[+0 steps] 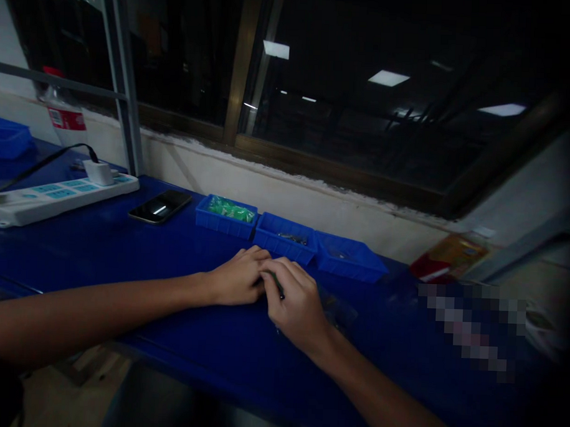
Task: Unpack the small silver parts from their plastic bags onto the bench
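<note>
My right hand [295,304] is closed, with its thumb and fingers pinching a small dark, narrow piece [275,283] whose kind I cannot make out. Against it rests my left hand [240,278], fingers curled in; whatever it grips is hidden behind the fingers. Both hands meet low over the blue table [206,341]. Just beyond them stand a blue bin with small metal parts [286,240] and a blue bin with green plastic packets [226,219]. A third blue bin [351,260] is to the right, its contents dim.
A phone [160,207] lies left of the bins. Further left are a white power strip [61,199] with a plugged-in charger [99,172] and a red-labelled bottle [67,120]. By the wall at right sits a red and yellow package [452,255]. A clear plastic bag [341,312] lies beside my right wrist.
</note>
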Action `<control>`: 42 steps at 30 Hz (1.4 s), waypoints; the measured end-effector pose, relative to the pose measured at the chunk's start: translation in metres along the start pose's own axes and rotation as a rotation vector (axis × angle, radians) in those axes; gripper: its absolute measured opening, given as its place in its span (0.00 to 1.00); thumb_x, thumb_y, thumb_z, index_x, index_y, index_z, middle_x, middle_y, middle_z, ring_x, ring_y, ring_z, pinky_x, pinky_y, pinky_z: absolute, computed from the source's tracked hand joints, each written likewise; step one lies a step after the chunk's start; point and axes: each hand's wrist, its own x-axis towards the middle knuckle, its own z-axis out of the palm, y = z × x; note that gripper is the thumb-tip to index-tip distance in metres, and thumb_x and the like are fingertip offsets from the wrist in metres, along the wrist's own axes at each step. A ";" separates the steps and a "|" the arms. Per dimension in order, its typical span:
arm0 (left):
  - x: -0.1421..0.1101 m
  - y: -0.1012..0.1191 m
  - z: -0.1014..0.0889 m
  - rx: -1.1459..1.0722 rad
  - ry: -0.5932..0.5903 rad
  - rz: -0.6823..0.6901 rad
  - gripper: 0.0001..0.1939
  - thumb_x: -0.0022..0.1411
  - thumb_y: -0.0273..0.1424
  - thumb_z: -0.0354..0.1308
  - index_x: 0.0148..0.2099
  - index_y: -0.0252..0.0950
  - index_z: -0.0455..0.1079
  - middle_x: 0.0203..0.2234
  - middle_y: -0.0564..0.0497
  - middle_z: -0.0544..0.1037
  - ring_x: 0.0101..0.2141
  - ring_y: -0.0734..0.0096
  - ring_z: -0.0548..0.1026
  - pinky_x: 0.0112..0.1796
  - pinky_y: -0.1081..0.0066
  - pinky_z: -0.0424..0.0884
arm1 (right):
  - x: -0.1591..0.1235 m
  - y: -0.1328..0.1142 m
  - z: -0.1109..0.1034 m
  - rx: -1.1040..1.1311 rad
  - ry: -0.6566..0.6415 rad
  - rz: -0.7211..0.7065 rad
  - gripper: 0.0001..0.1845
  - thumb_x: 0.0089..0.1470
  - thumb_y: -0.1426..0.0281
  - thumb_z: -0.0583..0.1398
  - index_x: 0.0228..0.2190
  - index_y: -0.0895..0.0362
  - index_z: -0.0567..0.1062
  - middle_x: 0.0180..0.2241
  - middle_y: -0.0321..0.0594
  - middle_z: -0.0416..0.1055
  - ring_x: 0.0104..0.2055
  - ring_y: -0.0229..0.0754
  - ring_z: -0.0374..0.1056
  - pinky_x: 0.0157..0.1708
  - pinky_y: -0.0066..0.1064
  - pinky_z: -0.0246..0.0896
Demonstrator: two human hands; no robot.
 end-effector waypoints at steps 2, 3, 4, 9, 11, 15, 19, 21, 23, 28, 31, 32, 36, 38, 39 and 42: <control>0.001 -0.002 0.000 0.002 -0.007 0.001 0.05 0.55 0.27 0.50 0.36 0.34 0.65 0.36 0.46 0.67 0.40 0.62 0.64 0.42 0.61 0.64 | 0.001 -0.001 -0.001 -0.026 0.010 -0.009 0.08 0.54 0.76 0.51 0.33 0.57 0.69 0.31 0.40 0.71 0.34 0.40 0.67 0.37 0.33 0.59; 0.001 -0.002 0.000 0.001 -0.004 0.001 0.05 0.55 0.27 0.49 0.36 0.34 0.65 0.36 0.46 0.67 0.40 0.62 0.64 0.42 0.61 0.64 | 0.001 0.000 -0.001 -0.047 0.014 0.004 0.08 0.54 0.76 0.51 0.33 0.57 0.69 0.31 0.40 0.72 0.34 0.40 0.67 0.37 0.33 0.59; 0.002 -0.002 0.000 0.001 0.006 0.000 0.06 0.56 0.28 0.49 0.36 0.34 0.64 0.36 0.46 0.68 0.40 0.63 0.64 0.42 0.61 0.64 | 0.002 0.003 -0.001 -0.071 0.018 0.027 0.08 0.54 0.76 0.51 0.32 0.57 0.70 0.31 0.40 0.72 0.34 0.40 0.67 0.36 0.33 0.59; 0.006 -0.001 -0.003 0.029 0.062 0.009 0.08 0.59 0.29 0.47 0.38 0.32 0.64 0.36 0.45 0.68 0.40 0.63 0.64 0.43 0.62 0.63 | 0.004 0.021 0.003 -0.163 0.019 0.104 0.08 0.54 0.75 0.51 0.31 0.57 0.70 0.30 0.40 0.72 0.34 0.40 0.68 0.36 0.31 0.59; 0.006 -0.001 -0.003 0.035 0.061 0.011 0.07 0.59 0.28 0.47 0.37 0.32 0.64 0.35 0.45 0.69 0.39 0.63 0.65 0.43 0.62 0.63 | 0.005 0.022 0.005 -0.161 0.019 0.102 0.08 0.54 0.75 0.51 0.30 0.57 0.70 0.30 0.40 0.71 0.34 0.40 0.68 0.36 0.31 0.59; 0.007 -0.002 -0.002 0.025 0.081 0.023 0.06 0.59 0.28 0.46 0.35 0.33 0.63 0.34 0.45 0.68 0.38 0.64 0.65 0.42 0.63 0.64 | 0.005 0.014 0.006 -0.140 0.044 0.103 0.08 0.54 0.75 0.51 0.31 0.57 0.70 0.30 0.40 0.71 0.33 0.40 0.68 0.36 0.31 0.60; 0.006 -0.003 0.000 0.006 0.113 0.041 0.06 0.59 0.28 0.46 0.34 0.33 0.63 0.32 0.45 0.68 0.36 0.64 0.65 0.41 0.64 0.64 | 0.004 0.009 0.005 -0.126 0.060 0.106 0.08 0.54 0.75 0.51 0.31 0.58 0.70 0.30 0.40 0.71 0.33 0.40 0.68 0.36 0.31 0.60; 0.006 -0.004 0.002 0.000 0.101 0.048 0.06 0.58 0.28 0.46 0.33 0.33 0.63 0.32 0.46 0.68 0.37 0.64 0.64 0.41 0.63 0.64 | 0.003 0.007 0.005 -0.118 0.052 0.082 0.08 0.54 0.76 0.51 0.31 0.58 0.70 0.30 0.40 0.71 0.33 0.40 0.68 0.36 0.31 0.60; 0.006 -0.006 0.003 0.001 0.084 0.056 0.04 0.56 0.28 0.48 0.32 0.33 0.63 0.33 0.45 0.68 0.37 0.63 0.64 0.41 0.63 0.64 | 0.002 0.006 0.005 -0.114 0.041 0.042 0.08 0.53 0.76 0.52 0.31 0.58 0.70 0.30 0.40 0.71 0.33 0.40 0.67 0.36 0.31 0.60; 0.005 -0.006 0.001 0.008 0.070 0.060 0.05 0.54 0.27 0.49 0.33 0.33 0.64 0.34 0.45 0.68 0.39 0.62 0.64 0.42 0.62 0.63 | 0.003 0.003 0.003 -0.081 0.039 0.009 0.08 0.53 0.77 0.52 0.32 0.57 0.69 0.31 0.40 0.72 0.34 0.40 0.67 0.36 0.32 0.60; 0.009 -0.006 -0.005 -0.073 0.084 0.030 0.06 0.55 0.27 0.49 0.34 0.32 0.66 0.32 0.46 0.70 0.37 0.63 0.66 0.41 0.63 0.63 | 0.003 0.006 -0.001 -0.022 0.061 0.047 0.07 0.53 0.76 0.52 0.32 0.56 0.69 0.31 0.39 0.72 0.34 0.40 0.68 0.37 0.32 0.61; 0.010 -0.007 -0.007 -0.148 0.093 -0.004 0.07 0.55 0.27 0.49 0.34 0.32 0.66 0.32 0.46 0.71 0.36 0.65 0.67 0.40 0.64 0.63 | 0.004 0.008 -0.002 -0.009 0.073 0.069 0.06 0.53 0.75 0.52 0.33 0.55 0.68 0.31 0.39 0.72 0.35 0.40 0.68 0.37 0.32 0.61; 0.017 -0.014 -0.016 -0.602 0.116 -0.209 0.10 0.58 0.30 0.48 0.36 0.32 0.69 0.30 0.49 0.74 0.33 0.70 0.70 0.38 0.69 0.63 | 0.004 0.017 -0.006 0.025 0.144 0.207 0.09 0.51 0.74 0.54 0.38 0.56 0.64 0.32 0.40 0.71 0.34 0.40 0.69 0.34 0.30 0.63; 0.017 -0.017 -0.017 -0.771 0.115 -0.297 0.12 0.59 0.32 0.48 0.36 0.31 0.69 0.27 0.50 0.73 0.31 0.72 0.70 0.35 0.71 0.63 | 0.003 0.019 -0.006 0.058 0.157 0.262 0.09 0.50 0.74 0.54 0.37 0.56 0.63 0.30 0.39 0.71 0.31 0.39 0.69 0.30 0.28 0.62; 0.017 -0.018 -0.018 -0.824 0.109 -0.332 0.12 0.59 0.33 0.48 0.36 0.31 0.69 0.26 0.50 0.73 0.29 0.73 0.69 0.33 0.72 0.63 | 0.003 0.020 -0.006 0.078 0.151 0.280 0.08 0.50 0.74 0.55 0.35 0.56 0.63 0.29 0.38 0.70 0.30 0.38 0.69 0.29 0.28 0.62; 0.016 -0.018 -0.018 -0.897 0.082 -0.375 0.12 0.58 0.34 0.50 0.36 0.31 0.69 0.25 0.51 0.71 0.27 0.76 0.68 0.29 0.75 0.60 | 0.003 0.020 -0.004 0.142 0.125 0.328 0.04 0.50 0.72 0.55 0.32 0.56 0.64 0.26 0.37 0.70 0.26 0.36 0.68 0.27 0.27 0.61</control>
